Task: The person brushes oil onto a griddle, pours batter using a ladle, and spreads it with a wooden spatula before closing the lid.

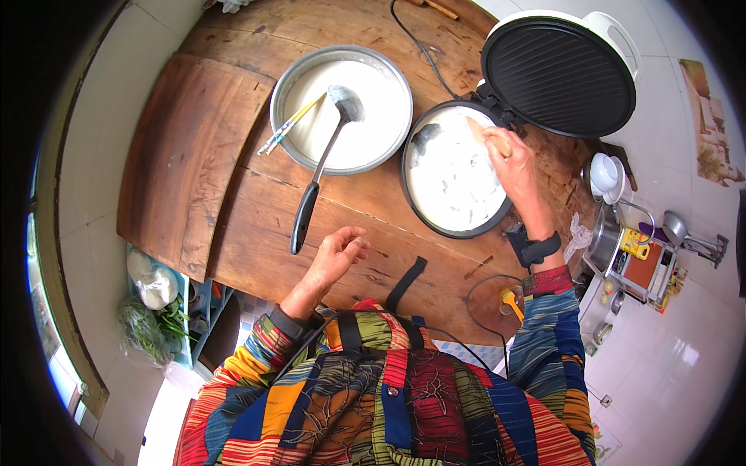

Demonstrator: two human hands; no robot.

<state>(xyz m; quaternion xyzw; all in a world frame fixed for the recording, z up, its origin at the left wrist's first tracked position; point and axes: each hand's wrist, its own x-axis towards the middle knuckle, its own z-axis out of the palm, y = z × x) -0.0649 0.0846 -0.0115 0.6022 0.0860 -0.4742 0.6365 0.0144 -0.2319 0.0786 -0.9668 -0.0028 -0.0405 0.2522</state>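
My right hand (513, 163) grips a wooden tool (486, 137), its type partly hidden by my fingers, over the round electric griddle (460, 234). White batter (454, 180) covers the griddle plate unevenly, with dark patches showing through at the upper left. My left hand (344, 247) hovers near the table's front edge, fingers loosely curled and holding nothing. Ahead of it, a metal pot (280, 122) contains white liquid batter. A ladle (345, 108) with a black handle and a pair of patterned chopsticks (294, 121) lean over the pot's rim.
The griddle's ribbed lid (559, 76) stands open at the back right, beside a power cord (428, 55). A wooden board (192, 157) lies at left. A black strap (406, 284) and a yellow brush (513, 303) in a glass are near the front edge.
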